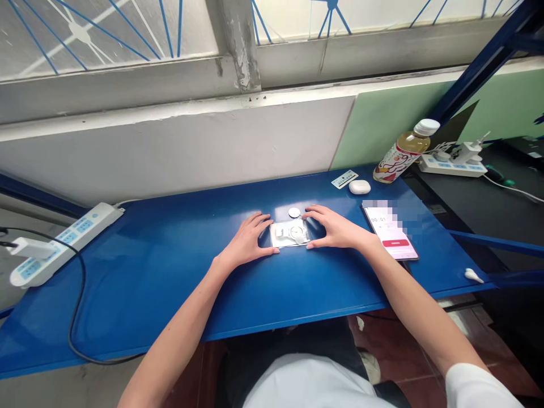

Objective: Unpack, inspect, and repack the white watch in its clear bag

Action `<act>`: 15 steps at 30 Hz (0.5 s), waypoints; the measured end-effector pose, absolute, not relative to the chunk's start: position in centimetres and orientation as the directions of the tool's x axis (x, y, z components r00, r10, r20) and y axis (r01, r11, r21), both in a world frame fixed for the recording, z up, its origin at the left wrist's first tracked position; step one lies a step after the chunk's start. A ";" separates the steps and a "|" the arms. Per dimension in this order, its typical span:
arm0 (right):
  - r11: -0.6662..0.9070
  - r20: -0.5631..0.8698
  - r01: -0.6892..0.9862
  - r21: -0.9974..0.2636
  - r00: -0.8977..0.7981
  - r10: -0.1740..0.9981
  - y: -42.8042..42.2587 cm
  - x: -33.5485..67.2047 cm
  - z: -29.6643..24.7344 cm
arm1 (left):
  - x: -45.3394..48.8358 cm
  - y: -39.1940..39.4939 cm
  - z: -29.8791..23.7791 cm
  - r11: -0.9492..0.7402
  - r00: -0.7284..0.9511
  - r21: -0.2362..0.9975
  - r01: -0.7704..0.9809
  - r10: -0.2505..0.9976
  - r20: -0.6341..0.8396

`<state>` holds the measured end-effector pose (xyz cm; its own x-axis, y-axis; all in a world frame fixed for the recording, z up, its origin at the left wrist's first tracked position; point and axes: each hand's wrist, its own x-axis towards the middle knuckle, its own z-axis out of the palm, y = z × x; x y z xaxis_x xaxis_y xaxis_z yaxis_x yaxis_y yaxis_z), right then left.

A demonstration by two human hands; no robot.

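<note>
A flat clear plastic packet (289, 233) lies on the blue table between my hands. In it shows a whitish item with a round ring and what looks like a short cable; its kind is too small to tell. My left hand (250, 238) rests at the packet's left edge, thumb and fingers apart. At the right edge sits my right hand (327, 228), its fingers likewise spread with the thumb toward me. Both hands' fingertips are at or very near the packet. Just beyond it lies a small white round disc (294, 212), close to my right fingertips.
On the right are a phone (391, 231), a white earbud case (359, 187), a card (344, 179), a drink bottle (402, 156) and a loose earbud (473, 276). Power strips (79, 232) lie at both ends, a black cable (80, 306) at left. A wall (191, 147) backs the table (170, 283).
</note>
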<state>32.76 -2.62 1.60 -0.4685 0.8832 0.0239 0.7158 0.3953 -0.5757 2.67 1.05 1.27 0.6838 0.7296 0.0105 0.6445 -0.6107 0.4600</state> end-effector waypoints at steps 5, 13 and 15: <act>0.389 0.031 0.731 -0.560 -0.451 0.892 -2.6 32.7 1.2 | 3.0 0.9 1.5 -0.610 0.674 0.450 0.652 0.739 0.026; 0.442 0.037 0.735 -0.514 -0.496 0.868 -2.7 33.2 1.0 | 3.1 0.8 1.1 -0.655 0.686 0.406 0.637 0.722 0.090; 0.488 0.084 0.709 -0.509 -0.523 0.848 -2.6 33.0 1.1 | 3.0 0.8 0.9 -0.668 0.690 0.392 0.633 0.716 0.106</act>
